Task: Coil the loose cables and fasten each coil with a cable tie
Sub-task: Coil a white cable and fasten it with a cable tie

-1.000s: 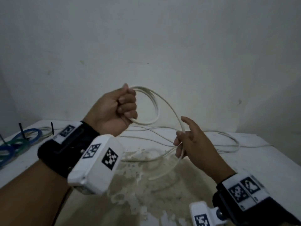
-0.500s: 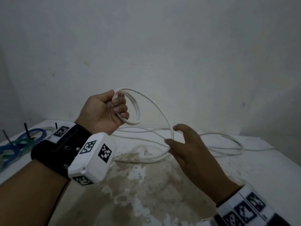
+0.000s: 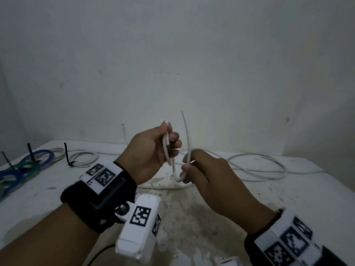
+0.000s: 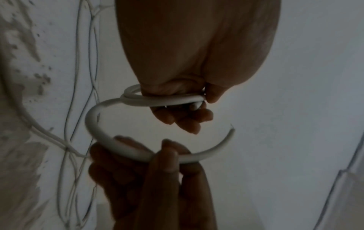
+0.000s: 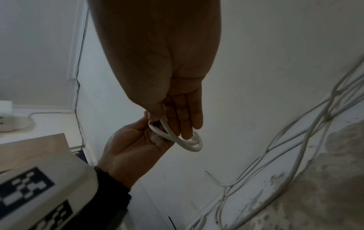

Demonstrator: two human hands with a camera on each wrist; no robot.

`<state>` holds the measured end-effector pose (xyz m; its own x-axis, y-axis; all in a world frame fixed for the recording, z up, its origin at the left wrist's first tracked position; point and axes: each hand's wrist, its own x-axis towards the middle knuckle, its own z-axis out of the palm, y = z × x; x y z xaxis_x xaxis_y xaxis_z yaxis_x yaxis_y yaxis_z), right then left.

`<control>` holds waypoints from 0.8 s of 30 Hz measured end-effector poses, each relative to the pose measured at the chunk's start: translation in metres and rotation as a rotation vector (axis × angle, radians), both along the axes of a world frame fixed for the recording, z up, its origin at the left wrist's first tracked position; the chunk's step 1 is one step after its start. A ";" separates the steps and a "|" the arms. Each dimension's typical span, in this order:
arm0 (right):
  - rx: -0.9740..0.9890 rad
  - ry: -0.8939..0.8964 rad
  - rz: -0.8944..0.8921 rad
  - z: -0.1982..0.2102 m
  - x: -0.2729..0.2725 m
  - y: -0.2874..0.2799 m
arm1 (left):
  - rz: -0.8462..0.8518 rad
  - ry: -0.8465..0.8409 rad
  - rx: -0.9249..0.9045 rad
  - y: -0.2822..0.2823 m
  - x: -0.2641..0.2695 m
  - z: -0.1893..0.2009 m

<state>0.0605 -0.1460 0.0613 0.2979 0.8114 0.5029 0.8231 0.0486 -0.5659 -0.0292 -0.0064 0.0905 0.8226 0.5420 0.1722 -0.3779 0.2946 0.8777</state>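
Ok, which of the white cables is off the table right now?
The white cable held between both hands: left hand grips its small coil, right hand pinches its free end. The other white cables lie on the table.

Head view looks down past my wrists at the counter (image 3: pixel 288 198); each wrist view sits close behind its grip; all share the white cable (image 3: pixel 187 148).

Both hands raised, close together — left (image 3: pixel 151 150) and right (image 3: pixel 203 169) seemingly pinching
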 end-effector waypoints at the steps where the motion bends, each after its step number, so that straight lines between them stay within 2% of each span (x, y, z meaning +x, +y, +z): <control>1: 0.002 0.036 0.010 0.002 -0.001 0.000 | 0.033 0.017 0.036 -0.004 0.002 -0.001; 5: 0.011 0.220 0.037 0.013 0.001 0.001 | 0.107 0.070 0.151 -0.020 0.004 -0.002; 9: -0.025 0.382 0.060 0.021 0.005 0.001 | 0.169 0.256 0.383 -0.028 0.006 -0.009; 12: -0.057 0.495 0.076 0.028 0.004 -0.003 | 0.148 0.352 0.544 -0.034 0.007 -0.016; 13: -0.068 0.484 0.071 0.029 0.003 -0.004 | 0.117 0.373 0.571 -0.036 0.006 -0.016; 15: -0.060 0.345 -0.015 0.031 0.006 -0.007 | 0.030 0.390 0.567 -0.040 0.005 -0.016; 17: -0.022 0.265 -0.117 0.031 0.012 -0.008 | -0.034 0.388 0.490 -0.041 0.004 -0.016; 20: 0.051 0.252 -0.192 0.026 0.023 -0.007 | -0.125 0.400 0.369 -0.039 0.004 -0.017; 22: 0.167 0.104 -0.250 0.022 0.029 -0.007 | -0.200 0.409 0.271 -0.037 0.002 -0.016; 24: 0.246 -0.052 -0.197 0.020 0.031 -0.007 | -0.271 0.392 0.202 -0.035 -0.001 -0.012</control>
